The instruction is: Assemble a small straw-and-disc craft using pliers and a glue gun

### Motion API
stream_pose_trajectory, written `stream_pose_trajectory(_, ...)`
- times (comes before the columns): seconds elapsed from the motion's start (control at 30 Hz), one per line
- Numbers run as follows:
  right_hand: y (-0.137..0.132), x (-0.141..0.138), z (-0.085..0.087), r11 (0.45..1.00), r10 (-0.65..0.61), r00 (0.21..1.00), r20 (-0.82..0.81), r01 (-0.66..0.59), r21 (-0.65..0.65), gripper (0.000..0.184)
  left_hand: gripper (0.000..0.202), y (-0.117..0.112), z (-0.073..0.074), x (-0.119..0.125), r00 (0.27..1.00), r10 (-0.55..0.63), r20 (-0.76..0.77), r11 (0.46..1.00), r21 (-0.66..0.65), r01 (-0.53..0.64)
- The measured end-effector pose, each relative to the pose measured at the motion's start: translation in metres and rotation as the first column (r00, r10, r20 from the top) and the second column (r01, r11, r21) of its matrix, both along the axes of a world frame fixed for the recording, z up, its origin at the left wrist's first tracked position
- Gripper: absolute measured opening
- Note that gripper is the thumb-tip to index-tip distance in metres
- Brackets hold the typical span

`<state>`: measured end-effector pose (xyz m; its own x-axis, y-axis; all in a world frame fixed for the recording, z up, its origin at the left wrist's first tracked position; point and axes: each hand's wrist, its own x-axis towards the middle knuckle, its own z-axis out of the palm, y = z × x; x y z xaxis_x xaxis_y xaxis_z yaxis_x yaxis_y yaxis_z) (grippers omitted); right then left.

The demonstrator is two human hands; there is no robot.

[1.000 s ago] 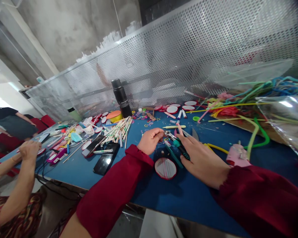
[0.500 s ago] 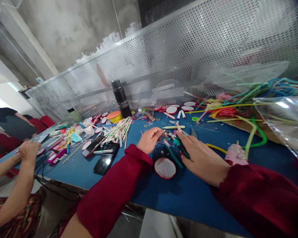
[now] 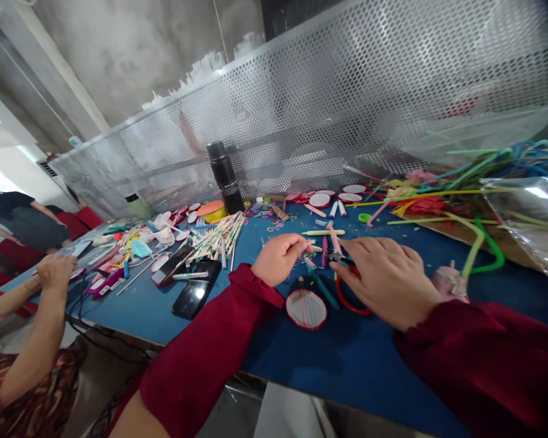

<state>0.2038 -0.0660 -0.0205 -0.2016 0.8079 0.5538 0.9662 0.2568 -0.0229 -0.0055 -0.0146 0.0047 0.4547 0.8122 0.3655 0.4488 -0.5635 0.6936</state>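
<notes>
My left hand (image 3: 278, 258) is closed in a pinch on something small that I cannot make out, just above the blue table (image 3: 356, 359). My right hand (image 3: 388, 277) is curled over a small hand tool (image 3: 347, 301); a red loop of it shows under the palm, and its tip is at my fingertips, close to my left hand's pinch. A round red-rimmed disc (image 3: 305, 309) lies flat on the table right below both hands. Markers (image 3: 322, 232) and small coloured rings lie just beyond my fingers.
A black flask (image 3: 226, 176) stands at the back before a perforated metal screen (image 3: 347, 91). A bundle of sticks (image 3: 219, 237) and two phones (image 3: 194, 295) lie to the left. Coloured tubes (image 3: 461, 182) and a plastic bag (image 3: 530, 219) are at the right. A co-worker's hand (image 3: 55, 271) rests at the left.
My right hand lay flat with fingers stretched over the tool; now it is curled round it and raised a little, with a red loop showing beneath. My left hand has kept its pinch.
</notes>
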Motion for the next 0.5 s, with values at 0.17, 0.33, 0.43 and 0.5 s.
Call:
stream_pose_trajectory(0.17,0.008,-0.006,0.001,0.984,0.176,0.984,-0.013,-0.176,0.041,0.036,0.029,-0.003,-0.002,0.004,0.978,-0.053,-0.201,0.990,0.119,0.078)
stream_pose_trajectory(0.33,0.008,-0.010,-0.001,0.967,0.254,0.964,0.077,-0.254,-0.019,0.033,0.030,-0.008,0.001,0.008,0.942,-0.052,-0.330,0.980,0.165,0.112)
stream_pose_trajectory(0.43,0.004,-0.013,0.004,0.971,0.236,0.966,0.103,-0.238,0.011,0.030,0.030,-0.010,0.004,0.009,0.922,-0.034,-0.385,0.977,0.183,0.113)
stream_pose_trajectory(0.5,0.001,-0.015,0.008,0.974,0.221,0.968,0.122,-0.224,0.017,0.027,0.030,-0.011,0.004,0.009,0.910,-0.036,-0.412,0.971,0.200,0.129)
